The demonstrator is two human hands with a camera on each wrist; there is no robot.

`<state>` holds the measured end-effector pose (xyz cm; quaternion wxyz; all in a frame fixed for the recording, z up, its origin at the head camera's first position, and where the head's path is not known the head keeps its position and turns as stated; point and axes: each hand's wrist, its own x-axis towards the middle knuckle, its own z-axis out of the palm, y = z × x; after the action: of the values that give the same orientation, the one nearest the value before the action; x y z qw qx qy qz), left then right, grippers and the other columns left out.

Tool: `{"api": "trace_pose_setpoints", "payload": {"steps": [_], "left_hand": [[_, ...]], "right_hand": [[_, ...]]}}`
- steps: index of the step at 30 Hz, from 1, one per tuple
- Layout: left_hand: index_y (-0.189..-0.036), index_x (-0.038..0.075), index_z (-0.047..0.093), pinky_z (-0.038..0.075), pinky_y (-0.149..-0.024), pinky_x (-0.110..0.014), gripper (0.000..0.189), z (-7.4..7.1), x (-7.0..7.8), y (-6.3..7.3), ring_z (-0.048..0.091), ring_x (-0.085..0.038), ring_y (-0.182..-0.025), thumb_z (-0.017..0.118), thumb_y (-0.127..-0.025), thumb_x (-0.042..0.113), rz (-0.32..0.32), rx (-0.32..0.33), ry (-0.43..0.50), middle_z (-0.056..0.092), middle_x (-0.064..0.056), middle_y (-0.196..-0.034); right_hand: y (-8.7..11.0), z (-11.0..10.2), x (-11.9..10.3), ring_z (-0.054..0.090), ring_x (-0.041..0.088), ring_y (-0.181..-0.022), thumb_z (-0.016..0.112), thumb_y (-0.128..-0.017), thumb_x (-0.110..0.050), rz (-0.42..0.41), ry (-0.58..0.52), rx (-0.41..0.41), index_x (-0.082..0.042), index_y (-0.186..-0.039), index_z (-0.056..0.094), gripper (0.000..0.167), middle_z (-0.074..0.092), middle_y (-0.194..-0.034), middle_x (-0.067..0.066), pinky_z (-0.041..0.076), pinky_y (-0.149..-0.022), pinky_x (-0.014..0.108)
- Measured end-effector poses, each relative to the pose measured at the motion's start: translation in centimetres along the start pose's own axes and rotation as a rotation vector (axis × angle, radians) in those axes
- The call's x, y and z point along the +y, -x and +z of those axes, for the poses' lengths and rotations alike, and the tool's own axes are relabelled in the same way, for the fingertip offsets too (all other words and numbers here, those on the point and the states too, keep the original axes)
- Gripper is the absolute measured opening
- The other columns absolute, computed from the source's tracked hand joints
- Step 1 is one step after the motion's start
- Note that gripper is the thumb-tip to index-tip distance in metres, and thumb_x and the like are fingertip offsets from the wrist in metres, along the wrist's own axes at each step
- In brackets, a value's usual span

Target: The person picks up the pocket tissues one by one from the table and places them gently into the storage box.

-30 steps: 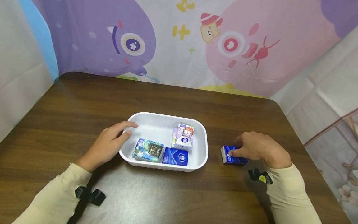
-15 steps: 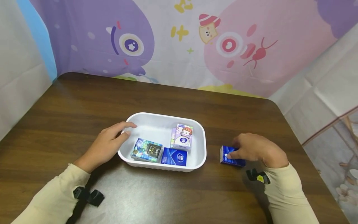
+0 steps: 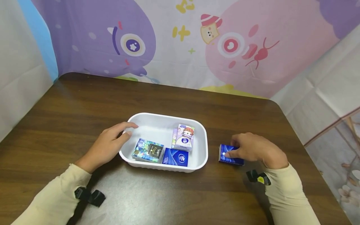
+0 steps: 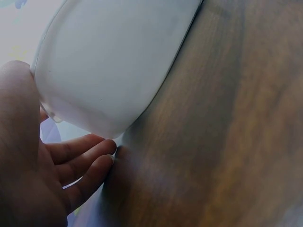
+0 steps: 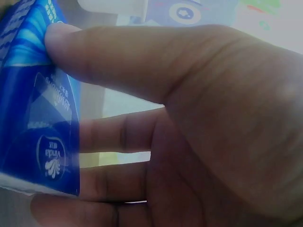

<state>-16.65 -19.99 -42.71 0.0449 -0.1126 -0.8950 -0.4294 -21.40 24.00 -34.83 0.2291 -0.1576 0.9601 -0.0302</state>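
Observation:
My left hand [image 3: 108, 145] holds the left end of a white plastic basin [image 3: 166, 117], thumb over the rim; in the left wrist view several fingers [image 4: 87, 163] lie against its outer wall. Inside lie a colourful tissue pack [image 3: 144, 150] marked Face, a blue tissue pack [image 3: 175, 157] and a purple cartoon tissue pack [image 3: 184, 137], apparently on top of another one. To the right of the basin, my right hand [image 3: 257, 150] pinches another blue tissue pack [image 3: 230, 154] at table level. The right wrist view shows thumb and fingers on opposite sides of this Vinda pack [image 5: 38, 118].
Brown wooden table [image 3: 157, 200] surrounds the basin. A cartoon-printed cloth [image 3: 180, 62] hangs along the back edge, with pale sheets at both sides. Each wrist carries a small black camera mount [image 3: 90, 196].
My right hand and its blue tissue pack have shifted slightly left toward the basin. My left hand, the basin and the packs inside keep their places.

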Motion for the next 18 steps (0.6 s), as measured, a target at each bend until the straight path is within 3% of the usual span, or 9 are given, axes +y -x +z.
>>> {"api": "trace_pose_setpoints", "payload": {"steps": [4, 13, 18], "left_hand": [[-0.128, 0.017, 0.065, 0.037, -0.106, -0.056, 0.028, 0.0, -0.03, 0.04, 0.051, -0.03, -0.131, 0.051, -0.105, 0.025, 0.002, -0.002, 0.002, 0.06, -0.008, -0.137], [-0.128, 0.018, 0.065, 0.037, -0.105, -0.056, 0.027, 0.02, -0.02, -0.06, 0.051, -0.03, -0.13, 0.051, -0.105, 0.024, 0.0, -0.006, 0.004, 0.06, -0.008, -0.136], [-0.128, 0.017, 0.065, 0.037, -0.106, -0.056, 0.027, 0.0, 0.04, -0.04, 0.051, -0.03, -0.13, 0.051, -0.105, 0.024, -0.004, -0.004, 0.005, 0.06, -0.008, -0.136]], "right_hand": [[-0.07, 0.02, -0.11, 0.058, 0.018, -0.079, 0.072, -0.085, -0.06, -0.023, -0.01, 0.032, -0.011, -0.108, 0.068, 0.054, 0.065, -0.091, -0.001, 0.051, -0.072, 0.042], [-0.4, 0.34, -0.4, 0.063, 0.021, -0.086, 0.073, -0.09, -0.045, -0.111, -0.033, 0.196, -0.007, -0.111, 0.067, 0.044, 0.069, -0.098, 0.004, 0.053, -0.08, 0.049], [-0.79, 0.54, -0.6, 0.065, 0.024, -0.092, 0.073, -0.091, -0.043, -0.113, -0.047, 0.235, -0.004, -0.117, 0.065, 0.048, 0.07, -0.104, 0.009, 0.054, -0.084, 0.051]]}}
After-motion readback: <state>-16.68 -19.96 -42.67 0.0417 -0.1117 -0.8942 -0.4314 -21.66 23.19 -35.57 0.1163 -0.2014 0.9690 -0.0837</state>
